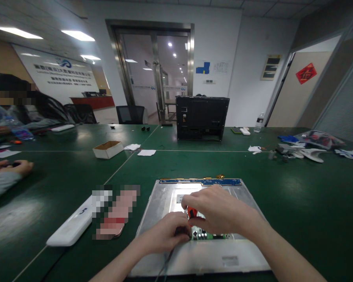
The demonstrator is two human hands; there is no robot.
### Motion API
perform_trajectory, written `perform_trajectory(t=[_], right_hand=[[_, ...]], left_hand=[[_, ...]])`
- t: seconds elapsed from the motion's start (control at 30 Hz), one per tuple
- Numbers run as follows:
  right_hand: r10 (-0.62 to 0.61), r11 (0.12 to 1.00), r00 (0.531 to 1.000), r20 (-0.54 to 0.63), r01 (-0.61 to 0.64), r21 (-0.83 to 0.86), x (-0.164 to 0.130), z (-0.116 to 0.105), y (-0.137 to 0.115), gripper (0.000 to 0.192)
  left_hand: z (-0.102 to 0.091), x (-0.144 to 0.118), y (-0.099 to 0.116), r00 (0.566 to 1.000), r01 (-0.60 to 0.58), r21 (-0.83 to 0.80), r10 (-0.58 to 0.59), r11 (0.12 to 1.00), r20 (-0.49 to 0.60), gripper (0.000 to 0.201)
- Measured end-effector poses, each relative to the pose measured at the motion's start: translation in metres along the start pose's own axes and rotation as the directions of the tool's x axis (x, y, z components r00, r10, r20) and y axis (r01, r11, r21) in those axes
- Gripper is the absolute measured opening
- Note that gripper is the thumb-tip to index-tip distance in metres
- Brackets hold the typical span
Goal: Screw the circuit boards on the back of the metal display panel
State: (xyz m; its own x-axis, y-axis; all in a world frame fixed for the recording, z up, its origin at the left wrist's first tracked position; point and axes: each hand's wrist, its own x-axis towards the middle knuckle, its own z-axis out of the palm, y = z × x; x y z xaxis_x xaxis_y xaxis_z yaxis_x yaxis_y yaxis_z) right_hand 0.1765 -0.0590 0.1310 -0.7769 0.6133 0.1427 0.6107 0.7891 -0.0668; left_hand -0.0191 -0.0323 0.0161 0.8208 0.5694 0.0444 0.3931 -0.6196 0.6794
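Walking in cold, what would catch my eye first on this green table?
Two bare hands, left hand and right hand, meet over a flat silver metal panel at the near edge, the right pinching a red-handled tool. Farther back stands a black computer case, with a small cardboard box to its left.

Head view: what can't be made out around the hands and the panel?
- Red-handled tool: tip and most of the handle covered by the right hand.
- Green circuit board: partly under the left hand; parts too small to identify.
- Metal panel: near edge cut by the frame.
- Item beside the white box: pixelated.
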Motion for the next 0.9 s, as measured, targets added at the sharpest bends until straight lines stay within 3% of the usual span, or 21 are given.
perform_trajectory(t=[0.9], right_hand=[[0.012,1.0,1.0,-0.02,-0.013,-0.021,0.0003,0.0041,-0.0032,0.013]], left_hand=[[0.002,-0.0015,-0.0046,0.999,-0.037,0.011,0.037,0.999,-0.019,0.012]])
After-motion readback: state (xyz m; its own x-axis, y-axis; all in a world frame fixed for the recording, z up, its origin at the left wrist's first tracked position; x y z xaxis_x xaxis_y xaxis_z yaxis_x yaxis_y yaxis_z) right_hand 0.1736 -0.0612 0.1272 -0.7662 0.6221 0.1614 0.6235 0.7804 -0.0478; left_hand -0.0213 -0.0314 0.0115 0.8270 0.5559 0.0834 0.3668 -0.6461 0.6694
